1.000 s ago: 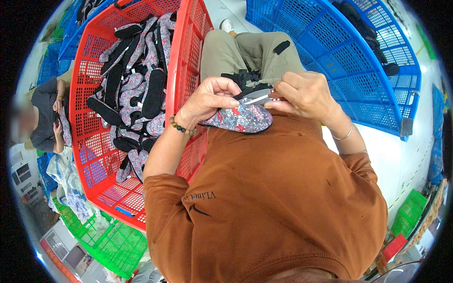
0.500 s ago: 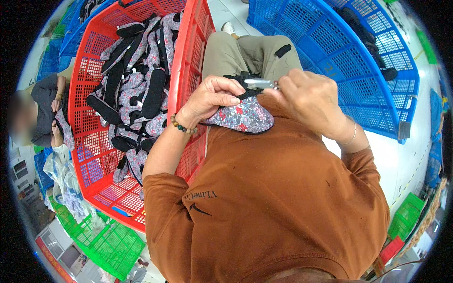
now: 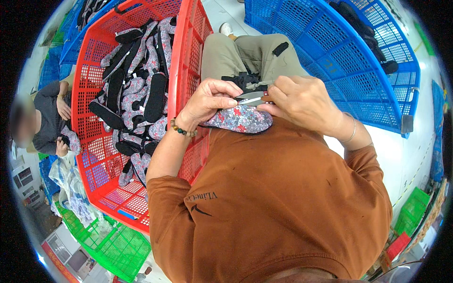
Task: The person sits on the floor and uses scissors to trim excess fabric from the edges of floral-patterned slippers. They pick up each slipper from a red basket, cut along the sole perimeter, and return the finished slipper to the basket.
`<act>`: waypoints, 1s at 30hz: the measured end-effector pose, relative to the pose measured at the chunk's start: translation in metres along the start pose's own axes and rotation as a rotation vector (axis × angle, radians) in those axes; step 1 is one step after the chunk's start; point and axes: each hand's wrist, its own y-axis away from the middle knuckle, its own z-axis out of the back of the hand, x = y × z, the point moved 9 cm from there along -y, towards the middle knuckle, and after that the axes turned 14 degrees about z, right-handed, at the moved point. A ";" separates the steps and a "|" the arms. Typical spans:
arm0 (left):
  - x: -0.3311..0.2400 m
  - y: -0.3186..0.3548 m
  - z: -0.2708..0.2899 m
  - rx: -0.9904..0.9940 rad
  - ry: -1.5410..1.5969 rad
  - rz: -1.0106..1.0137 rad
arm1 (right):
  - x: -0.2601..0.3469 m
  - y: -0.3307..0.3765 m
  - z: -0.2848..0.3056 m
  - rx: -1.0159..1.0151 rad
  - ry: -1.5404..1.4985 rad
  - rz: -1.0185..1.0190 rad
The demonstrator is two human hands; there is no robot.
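Note:
A floral slipper [image 3: 243, 120], grey with red flowers, is held in front of my belly, toe toward the right. My left hand [image 3: 207, 101] pinches its upper edge between thumb and fingers. In my right hand [image 3: 304, 101] is a pair of small metal scissors [image 3: 251, 100], blades pointing left along the slipper's edge, close to my left fingertips. The blades look parted. Whether they have fabric between them I cannot tell. Black scraps [image 3: 243, 80] lie on my lap just beyond the hands.
To my left stands a red plastic basket [image 3: 188, 61] holding many floral slippers [image 3: 134, 89] with black soles. Blue baskets [image 3: 325, 52] stand at the right, one with dark items inside. A green crate [image 3: 113, 247] is at lower left. A co-worker [image 3: 49, 111] holds a slipper beyond the red basket.
The scissors have come down nearer the slipper's edge, and their blades now show parted. The slipper has tilted, showing less of its black part. The co-worker's hands have moved apart.

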 end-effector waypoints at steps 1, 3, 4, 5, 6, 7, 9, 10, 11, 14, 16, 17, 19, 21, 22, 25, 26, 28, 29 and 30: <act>0.000 0.000 0.000 -0.003 0.002 -0.006 | 0.001 -0.002 0.000 0.018 0.011 0.004; -0.002 -0.001 -0.003 0.010 -0.008 0.014 | 0.003 -0.005 -0.001 0.046 0.042 0.014; -0.003 -0.001 -0.005 0.016 -0.015 0.022 | 0.005 -0.006 -0.001 0.057 0.062 0.022; -0.003 -0.001 -0.006 0.012 -0.008 0.019 | 0.007 -0.007 -0.001 0.066 0.082 0.029; -0.003 -0.001 -0.006 0.008 -0.001 0.018 | 0.007 -0.007 -0.001 0.066 0.106 0.004; -0.003 0.000 -0.007 0.003 0.008 0.014 | 0.008 -0.008 0.000 0.069 0.128 -0.019; 0.000 0.001 0.000 -0.012 -0.012 -0.021 | 0.006 -0.006 0.005 0.052 0.174 -0.079; 0.000 0.002 0.002 -0.020 -0.022 -0.041 | 0.003 -0.004 0.008 0.033 0.197 -0.113; 0.000 0.001 0.002 -0.009 -0.024 -0.041 | 0.001 -0.002 0.011 0.014 0.220 -0.148; -0.004 0.000 -0.003 0.004 -0.018 -0.022 | -0.013 0.003 0.021 -0.119 0.225 -0.256; -0.006 0.001 -0.008 -0.018 -0.001 0.016 | -0.023 0.013 0.015 -0.133 0.158 -0.316; -0.006 0.003 -0.009 -0.046 -0.098 0.058 | -0.029 0.019 0.010 -0.141 0.125 -0.348; -0.004 0.009 -0.009 -0.099 -0.296 0.142 | -0.043 0.028 -0.005 -0.196 -0.103 -0.388; -0.027 0.013 -0.025 -0.102 -0.650 -0.084 | -0.053 0.034 -0.019 -0.268 -0.336 -0.410; -0.036 0.018 -0.030 -0.108 -0.683 -0.171 | -0.056 0.036 -0.024 -0.279 -0.444 -0.449; -0.051 0.027 -0.031 -0.146 -0.623 -0.405 | -0.056 0.036 -0.033 -0.372 -0.598 -0.417; -0.051 0.028 -0.029 -0.173 -0.548 -0.376 | -0.055 0.036 -0.036 -0.369 -0.648 -0.426; -0.054 0.031 -0.027 -0.213 -0.561 -0.401 | -0.053 0.033 -0.041 -0.360 -0.748 -0.442; -0.055 0.032 -0.026 -0.232 -0.566 -0.415 | -0.052 0.030 -0.041 -0.354 -0.763 -0.444; -0.056 0.031 -0.026 -0.227 -0.559 -0.421 | -0.050 0.027 -0.039 -0.348 -0.778 -0.446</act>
